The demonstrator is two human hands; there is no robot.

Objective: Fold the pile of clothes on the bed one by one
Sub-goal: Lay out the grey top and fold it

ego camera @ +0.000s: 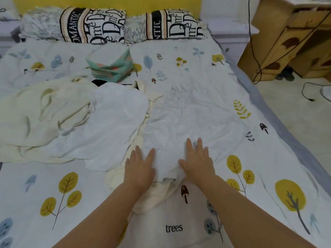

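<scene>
- Head view: both palms flat on a white garment [188,119] spread mid-bed, running from centre out toward 12 o'clock.
- Left hand [139,167] at 6 o'clock of the garment, fingers straight and together, pressing its near left edge, gripping nothing.
- Right hand [198,161] just at 3 o'clock of the left, fingers straight and slightly spread, pressing the near hem, gripping nothing.
- Pile [59,120] of cream and white cloth at 9 o'clock, overlapping the garment's left edge; a cream piece [154,196] trapped under the near hem at 6 o'clock.
- Folded stack [111,65] at 11 o'clock, well apart, near the pillows [93,25].
- Step in hand, by judgement: smoothing before the first fold.
- Best to sweep outward from centre toward 12, 3 and 9 o'clock, with light, even pressure.
- Worth freeing the cream piece first, or the fold may drag it along.
- Worth pulling the left edge clear of the pile, so the seams show.
- Wrinkles thick mid-cloth; a flat palm suits better than fingertips.
- Risk: the thin cloth bunching on the soft bed [268,176] under hard pushing.
</scene>
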